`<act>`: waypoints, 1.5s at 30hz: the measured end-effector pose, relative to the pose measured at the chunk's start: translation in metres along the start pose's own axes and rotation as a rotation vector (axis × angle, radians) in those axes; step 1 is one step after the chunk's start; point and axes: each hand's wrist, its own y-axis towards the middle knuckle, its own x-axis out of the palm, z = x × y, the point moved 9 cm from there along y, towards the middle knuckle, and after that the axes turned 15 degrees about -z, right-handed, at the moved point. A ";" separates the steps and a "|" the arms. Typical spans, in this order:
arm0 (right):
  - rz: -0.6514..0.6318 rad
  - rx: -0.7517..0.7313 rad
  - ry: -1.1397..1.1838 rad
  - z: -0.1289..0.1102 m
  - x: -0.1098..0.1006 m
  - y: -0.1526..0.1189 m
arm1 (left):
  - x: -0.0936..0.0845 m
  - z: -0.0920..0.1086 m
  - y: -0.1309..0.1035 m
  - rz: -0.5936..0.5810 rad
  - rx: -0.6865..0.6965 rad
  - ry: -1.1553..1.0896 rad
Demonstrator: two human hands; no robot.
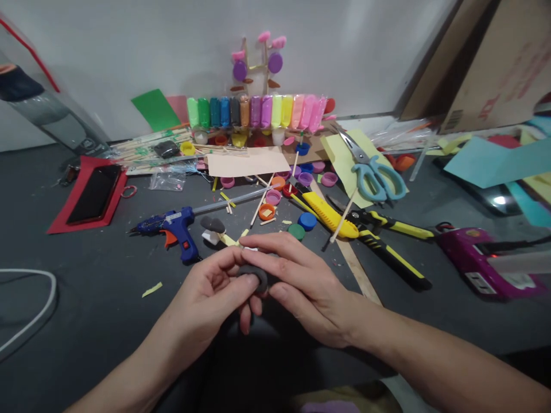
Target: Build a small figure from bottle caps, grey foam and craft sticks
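Between my hands is a soft, dark grey lump of modelling clay, rounded and partly hidden by fingers. My left hand is closed on it, thumb pressed on its top and fingers curled underneath. From the right, my right hand lays its fingers over the clay's far side, its thumb close to the near edge. A bit of white shows under the right fingertips; I cannot tell what it is. Just beyond my hands lies a small grey-and-white clay piece, beside pale yellow strips.
Around my hands lie a blue glue gun, bottle caps, a yellow utility knife, pliers, and blue-handled scissors. Farther back are coloured clay packs. A phone lies left; a purple device stands right.
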 end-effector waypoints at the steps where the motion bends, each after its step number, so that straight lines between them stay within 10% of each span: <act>1: -0.007 -0.012 -0.009 -0.001 0.001 0.000 | 0.000 0.001 0.000 0.002 0.013 -0.011; 20: 0.020 -0.076 -0.421 -0.011 0.014 0.003 | 0.005 -0.001 -0.002 0.018 0.000 0.006; 45: 0.004 0.011 0.028 0.009 0.009 0.001 | -0.001 -0.003 0.000 0.027 0.013 0.034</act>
